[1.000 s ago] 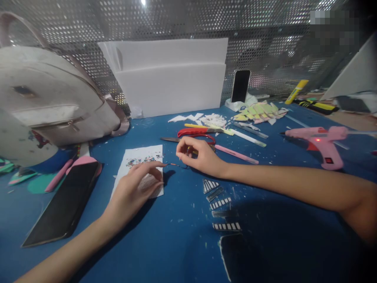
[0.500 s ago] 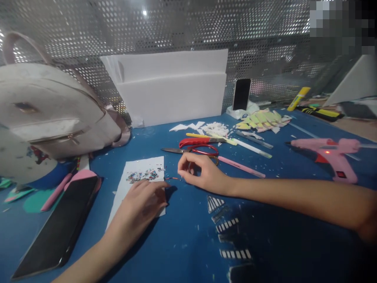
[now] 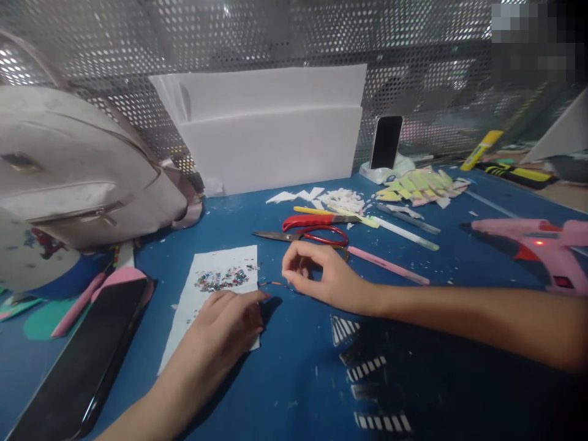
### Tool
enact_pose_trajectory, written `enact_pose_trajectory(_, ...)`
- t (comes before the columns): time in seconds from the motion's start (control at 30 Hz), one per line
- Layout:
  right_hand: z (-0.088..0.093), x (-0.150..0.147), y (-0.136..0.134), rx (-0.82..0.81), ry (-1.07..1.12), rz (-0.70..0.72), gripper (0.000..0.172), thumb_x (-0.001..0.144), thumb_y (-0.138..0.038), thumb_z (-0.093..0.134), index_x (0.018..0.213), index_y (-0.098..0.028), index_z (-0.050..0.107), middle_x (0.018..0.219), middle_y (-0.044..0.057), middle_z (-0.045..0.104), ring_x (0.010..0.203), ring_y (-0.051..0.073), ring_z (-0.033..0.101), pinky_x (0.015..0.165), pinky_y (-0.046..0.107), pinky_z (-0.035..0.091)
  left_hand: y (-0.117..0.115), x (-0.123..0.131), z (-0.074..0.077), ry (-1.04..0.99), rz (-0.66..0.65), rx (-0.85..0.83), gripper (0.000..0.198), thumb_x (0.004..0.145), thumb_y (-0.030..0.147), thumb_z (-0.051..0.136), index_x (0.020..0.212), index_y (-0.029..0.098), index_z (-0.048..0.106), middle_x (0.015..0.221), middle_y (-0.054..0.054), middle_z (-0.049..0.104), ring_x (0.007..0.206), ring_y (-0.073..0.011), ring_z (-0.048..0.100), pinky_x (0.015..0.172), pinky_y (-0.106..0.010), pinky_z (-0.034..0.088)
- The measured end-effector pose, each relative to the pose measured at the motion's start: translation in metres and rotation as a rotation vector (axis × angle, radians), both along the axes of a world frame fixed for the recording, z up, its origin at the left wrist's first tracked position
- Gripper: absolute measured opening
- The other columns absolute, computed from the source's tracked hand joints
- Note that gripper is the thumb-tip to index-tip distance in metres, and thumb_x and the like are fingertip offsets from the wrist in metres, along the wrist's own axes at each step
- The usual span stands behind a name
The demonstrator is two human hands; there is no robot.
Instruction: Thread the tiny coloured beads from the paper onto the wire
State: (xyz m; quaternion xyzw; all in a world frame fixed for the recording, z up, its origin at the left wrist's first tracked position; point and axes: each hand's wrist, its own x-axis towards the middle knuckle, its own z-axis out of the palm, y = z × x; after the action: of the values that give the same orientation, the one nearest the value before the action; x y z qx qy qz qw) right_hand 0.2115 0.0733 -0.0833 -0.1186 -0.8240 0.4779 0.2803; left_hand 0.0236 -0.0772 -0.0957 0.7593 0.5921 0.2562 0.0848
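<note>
My left hand (image 3: pixel 225 324) is over the lower right part of a white paper (image 3: pixel 184 306) that bears a pile of small shiny pieces (image 3: pixel 225 278). Its fingers are bent down, and their undersides are hidden. To the right, my right hand (image 3: pixel 316 272) has thumb and index finger pinched together; a thin dark and orange strand (image 3: pixel 275 283) runs from near the paper's edge toward the fingertips. Whether the fingers hold it is too small to tell. Red-handled scissors (image 3: pixel 321 236) lie just behind my right hand, beside a red-handled cutter (image 3: pixel 307 220).
A pink glue gun (image 3: pixel 533 239) lies at right with a lit red light. Striped pieces (image 3: pixel 367 369) are in front of my right forearm. A black phone (image 3: pixel 87 355) and a backpack (image 3: pixel 87 165) are at left; white boards (image 3: pixel 275 147) stand behind. A pink pen (image 3: pixel 388 265) lies behind the forearm.
The view has shifted slightly, so objects on the right appear farther right. Both hands keep nearly the same pose, and more shiny pieces on the paper show beside my left hand.
</note>
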Motion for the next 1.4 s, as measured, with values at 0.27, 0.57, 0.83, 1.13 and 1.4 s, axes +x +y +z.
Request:
enact_pose_trajectory(0.27,0.001,0.0,0.0,0.025,0.025,-0.006,0.004,0.088,-0.018,0.053,0.084,-0.016,0.055,0.08,-0.001,0.056,0.066,0.009,0.05,0.061,0.024,0.043,-0.003,0.006,0.001,-0.062,0.008,-0.013,0.046,0.091,0.011,0.047,0.133,0.028,0.038,0.083,0.001,0.063,0.074,-0.0142,0.059,0.075,-0.032,0.049)
enact_pose_trajectory(0.57,0.0,0.002,-0.005,0.154,0.084,0.026,0.003,0.086,-0.015,0.054,0.084,-0.017,0.056,0.079,0.0,0.056,0.068,0.009,0.049,0.061,0.023,0.042,0.0,0.003,0.008,-0.699,0.198,-0.097,0.028,0.085,0.016,0.059,0.111,0.022,0.052,0.075,0.0,0.062,0.076,-0.0163,0.066,0.073,-0.03,0.054)
enact_pose_trajectory(0.83,-0.002,0.005,-0.006,0.253,0.107,0.075,0.004,0.085,-0.014,0.054,0.083,-0.017,0.055,0.079,0.0,0.055,0.068,0.01,0.048,0.061,0.024,0.042,-0.005,0.005,0.011,-0.754,0.372,-0.018,0.026,0.077,0.017,0.072,0.1,0.022,0.062,0.078,0.001,0.064,0.074,-0.0144,0.066,0.074,-0.027,0.058)
enact_pose_trajectory(1.13,0.0,0.005,-0.008,0.272,0.131,0.127,0.006,0.083,-0.013,0.055,0.081,-0.018,0.054,0.077,0.0,0.056,0.069,0.01,0.048,0.062,0.024,0.042,-0.003,0.003,0.009,-0.77,0.251,0.016,0.023,0.079,0.013,0.067,0.099,0.022,0.063,0.083,-0.001,0.06,0.073,-0.0144,0.063,0.071,-0.029,0.059)
enact_pose_trajectory(1.4,-0.002,0.005,-0.008,0.322,0.131,0.144,0.006,0.085,-0.014,0.054,0.082,-0.019,0.054,0.077,0.0,0.056,0.07,0.011,0.049,0.063,0.025,0.042,-0.004,0.005,0.01,-0.8,0.234,0.031,0.026,0.076,0.011,0.069,0.098,0.022,0.063,0.085,-0.001,0.058,0.072,-0.0146,0.062,0.07,-0.032,0.061)
